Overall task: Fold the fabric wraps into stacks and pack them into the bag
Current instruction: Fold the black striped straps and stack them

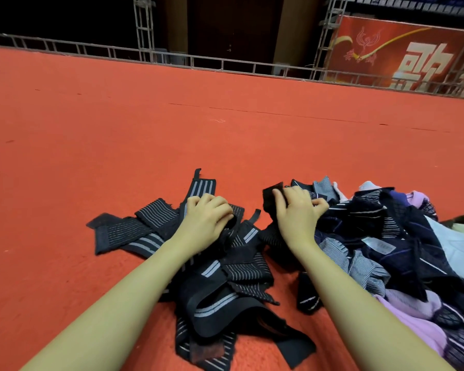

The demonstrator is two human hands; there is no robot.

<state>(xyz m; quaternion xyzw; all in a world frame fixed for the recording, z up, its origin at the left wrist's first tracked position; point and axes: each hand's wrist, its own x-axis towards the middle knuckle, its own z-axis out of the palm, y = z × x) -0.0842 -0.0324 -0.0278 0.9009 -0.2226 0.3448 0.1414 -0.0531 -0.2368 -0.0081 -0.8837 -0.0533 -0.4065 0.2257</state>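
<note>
Wraps (220, 266) sprawl unfolded at lower centre — my left hand (206, 218) curls onto 1 striped strip, my right hand (298, 207) pinches another black piece (272, 195) to separate them.

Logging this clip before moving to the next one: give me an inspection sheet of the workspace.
Surface: red carpet, a seam across it.
Job's things: loose black striped wraps in the centre; mixed navy, lilac and white wraps heaped at right. No folded stack or bag in view.
Clutter: nothing seen.
Grippers: left hand grips a striped wrap; right hand grips a black piece.
Cables: nothing seen.
Surroundings: metal truss, red banner, dark background.
</note>
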